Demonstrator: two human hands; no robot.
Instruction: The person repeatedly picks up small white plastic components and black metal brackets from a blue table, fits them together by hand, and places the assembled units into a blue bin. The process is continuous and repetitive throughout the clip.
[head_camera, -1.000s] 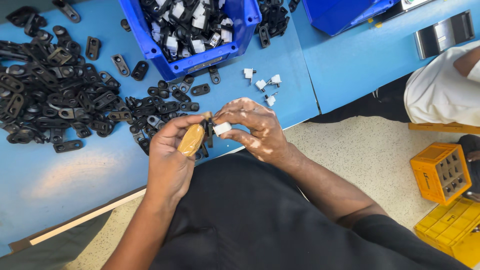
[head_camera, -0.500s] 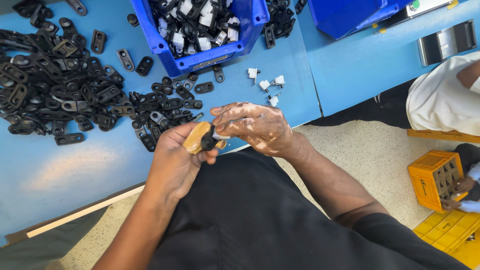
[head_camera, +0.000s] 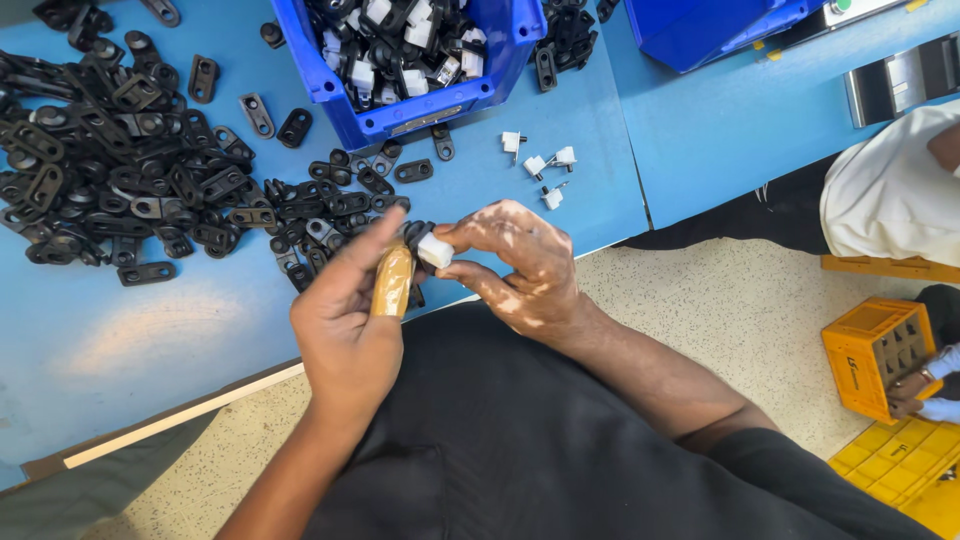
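Closest to the camera, both hands meet just above the near edge of the blue table (head_camera: 120, 350). The left hand (head_camera: 345, 335) is closed around a tool with a tan handle (head_camera: 393, 282), the thumb lying along it. The right hand (head_camera: 520, 265) pinches a small white plug (head_camera: 435, 250) between thumb and fingers, and it presses this plug against a black clip (head_camera: 413, 232) at the tip of the tool. So both grips are clamped: the left on the handle, the right on the plug. If the plug is already seated in the clip, I cannot tell, because the fingers cover the joint.

A little farther, four loose white plugs (head_camera: 540, 165) lie on the table, well apart from the hands. To the left a large pile of black clips (head_camera: 130, 180) spreads over the table; these appear to have no white part yet. At the far edge stands a blue bin (head_camera: 420, 110), holding black and white pieces mixed together, probably the finished ones.

As I judge it, one piece is in work now, a good number are done in the bin, and most of the pile is left.

At the right side another person's hand rests by an orange crate (head_camera: 880, 350) on the floor.
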